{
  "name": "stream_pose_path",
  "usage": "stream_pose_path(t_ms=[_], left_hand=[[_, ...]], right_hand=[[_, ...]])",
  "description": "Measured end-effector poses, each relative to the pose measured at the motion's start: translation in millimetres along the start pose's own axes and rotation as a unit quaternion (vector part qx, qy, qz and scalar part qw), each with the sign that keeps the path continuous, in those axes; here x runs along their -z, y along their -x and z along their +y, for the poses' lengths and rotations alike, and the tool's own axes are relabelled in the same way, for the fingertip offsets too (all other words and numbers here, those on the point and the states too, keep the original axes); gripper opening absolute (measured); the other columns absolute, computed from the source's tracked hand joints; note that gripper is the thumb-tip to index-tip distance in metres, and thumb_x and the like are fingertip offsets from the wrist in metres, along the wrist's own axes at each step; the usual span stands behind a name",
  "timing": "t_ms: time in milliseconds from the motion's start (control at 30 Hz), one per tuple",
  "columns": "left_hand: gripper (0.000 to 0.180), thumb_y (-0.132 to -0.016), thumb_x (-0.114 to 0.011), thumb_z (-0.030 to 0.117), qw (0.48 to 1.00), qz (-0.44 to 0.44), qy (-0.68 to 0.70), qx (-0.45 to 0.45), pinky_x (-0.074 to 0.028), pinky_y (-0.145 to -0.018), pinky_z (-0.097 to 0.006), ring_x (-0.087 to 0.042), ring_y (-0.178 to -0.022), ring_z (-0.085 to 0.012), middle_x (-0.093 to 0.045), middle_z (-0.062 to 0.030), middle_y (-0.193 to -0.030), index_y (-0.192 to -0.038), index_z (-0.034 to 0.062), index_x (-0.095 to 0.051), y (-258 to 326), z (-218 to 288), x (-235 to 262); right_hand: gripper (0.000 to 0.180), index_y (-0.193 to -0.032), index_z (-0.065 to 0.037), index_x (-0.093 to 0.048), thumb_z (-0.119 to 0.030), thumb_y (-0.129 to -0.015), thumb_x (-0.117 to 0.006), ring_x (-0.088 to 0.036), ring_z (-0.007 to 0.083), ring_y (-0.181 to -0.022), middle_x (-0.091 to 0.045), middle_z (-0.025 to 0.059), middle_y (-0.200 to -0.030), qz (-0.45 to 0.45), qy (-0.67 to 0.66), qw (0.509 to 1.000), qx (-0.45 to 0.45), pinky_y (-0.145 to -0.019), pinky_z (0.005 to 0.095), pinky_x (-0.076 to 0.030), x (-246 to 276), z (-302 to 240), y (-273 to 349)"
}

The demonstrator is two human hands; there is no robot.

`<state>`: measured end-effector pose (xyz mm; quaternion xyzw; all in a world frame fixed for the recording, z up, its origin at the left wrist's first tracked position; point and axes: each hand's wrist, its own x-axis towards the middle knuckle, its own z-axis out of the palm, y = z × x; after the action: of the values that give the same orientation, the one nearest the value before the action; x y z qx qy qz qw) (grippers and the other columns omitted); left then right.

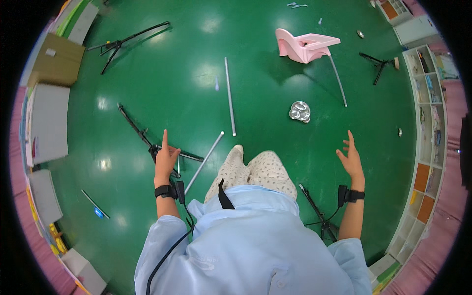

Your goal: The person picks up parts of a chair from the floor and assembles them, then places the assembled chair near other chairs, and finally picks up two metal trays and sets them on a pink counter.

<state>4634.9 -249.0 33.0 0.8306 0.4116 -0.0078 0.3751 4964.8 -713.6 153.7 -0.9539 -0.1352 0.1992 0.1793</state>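
Note:
My left hand [167, 156] is held up over the floor, its index finger stretched out and nothing in it. Below and beside it is a black tripod [152, 145]. My right hand [350, 157] is raised on the other side, fingers spread and empty. A shiny metal divided plate [300, 112] lies ahead, between the hands. Farther off, a pink child's chair seat [305, 46] rests tilted, with one grey leg tube [338, 81] running down from it. Two loose grey tubes lie on the floor: one straight ahead [229, 96], the other nearer my left hand [206, 160].
A purple spoon-like piece [217, 84] lies beside the far tube. More tripods stand at the far left [118, 43], far right [377, 64] and near my right forearm [322, 219]. White shelves [423, 113] line the right; a cardboard box [56, 60] and white cabinets [49, 123] line the left.

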Motion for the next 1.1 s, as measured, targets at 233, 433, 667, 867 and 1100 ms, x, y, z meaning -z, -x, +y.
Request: stream_pose_path(t_ms=[233,433,667,867,1100], left_hand=[[0.061,-0.076,-0.06,0.005,0.999,-0.017,-0.034,-0.034,-0.048,-0.07,-0.035,-0.061,-0.073,-0.0241,-0.063,-0.0116,-0.08,-0.132,0.0153,-0.037,-120.6,94.0,-24.9],[0.048,-0.077,-0.056,0.0,0.995,-0.008,-0.089,0.034,-0.046,-0.068,-0.032,-0.06,-0.07,-0.0201,-0.061,-0.0092,-0.077,-0.124,0.0095,-0.047,-198.6,164.9,-70.0],[0.05,-0.077,-0.056,-0.005,0.974,-0.06,-0.11,0.19,-0.047,-0.073,-0.029,-0.059,-0.074,-0.0164,-0.061,-0.0081,-0.078,-0.124,0.0081,-0.046,-231.4,252.3,-111.0],[0.05,-0.075,-0.055,-0.006,0.967,-0.034,-0.128,0.218,-0.047,-0.071,-0.029,-0.059,-0.074,-0.0169,-0.061,-0.0084,-0.079,-0.123,0.008,-0.048,-255.2,199.2,-150.6],[0.05,-0.073,-0.054,-0.006,0.961,-0.007,-0.145,0.236,-0.047,-0.069,-0.031,-0.06,-0.072,-0.0198,-0.061,-0.0105,-0.079,-0.121,0.0059,-0.049,-234.3,189.7,-160.3]], right_hand=[[0.073,-0.137,-0.013,-0.023,-0.011,-0.077,-0.063,-0.054,0.0312,-0.1,-0.051,0.0197,-0.117,-0.008,-0.067,0.997,0.047,-0.086,0.0385,-0.044,8.6,40.8,-200.0],[0.06,-0.131,-0.008,-0.033,-0.014,-0.079,-0.061,-0.052,0.0302,-0.103,-0.05,0.019,-0.117,0.0,-0.116,0.993,0.022,-0.087,0.0375,-0.042,-32.2,111.0,-439.7],[0.053,-0.126,-0.004,-0.037,-0.017,-0.08,-0.061,-0.052,0.0312,-0.101,-0.049,0.0184,-0.117,-0.01,-0.083,0.996,0.031,-0.084,0.0368,-0.043,-116.2,154.4,-605.1],[0.053,-0.123,0.002,-0.035,-0.023,-0.083,-0.06,-0.054,0.021,-0.091,-0.052,0.0147,-0.105,0.106,-0.31,0.932,-0.156,-0.073,0.0285,-0.044,-213.9,158.2,-674.7],[0.054,-0.118,0.005,-0.039,-0.025,-0.08,-0.063,-0.054,0.0175,-0.085,-0.053,0.0098,-0.101,0.138,-0.466,0.834,-0.262,-0.07,0.0309,-0.047,-210.7,135.8,-709.9]])
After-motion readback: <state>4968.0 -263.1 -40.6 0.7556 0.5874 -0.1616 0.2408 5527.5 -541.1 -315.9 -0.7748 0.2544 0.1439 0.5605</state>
